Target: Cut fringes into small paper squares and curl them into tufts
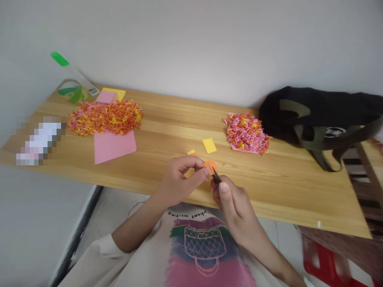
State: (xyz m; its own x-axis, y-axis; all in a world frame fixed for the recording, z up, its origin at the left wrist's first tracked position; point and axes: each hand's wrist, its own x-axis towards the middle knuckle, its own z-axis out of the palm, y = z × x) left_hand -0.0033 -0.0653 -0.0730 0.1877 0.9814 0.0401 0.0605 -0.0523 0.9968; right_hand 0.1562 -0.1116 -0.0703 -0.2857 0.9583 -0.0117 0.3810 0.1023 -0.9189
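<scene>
My left hand [182,177] pinches a small orange paper square [210,166] by its left edge, above the front of the table. In my right hand [233,203] is a dark pair of scissors [217,180], whose blades reach onto the orange paper. The scissors' handles are mostly hidden by my fingers. Just beyond my hands a yellow paper square [209,146] lies on the wood. Small yellow and orange paper pieces [192,153] show behind my left fingers, partly covered.
On the wooden table [170,119], an orange, pink and yellow shred pile [106,116] touches pink paper [115,146]. Another shred pile [247,132] lies right, near a black bag [317,115]. Back left are a tape roll [72,91] and a green-capped white stick [76,73]. Behind is a wall.
</scene>
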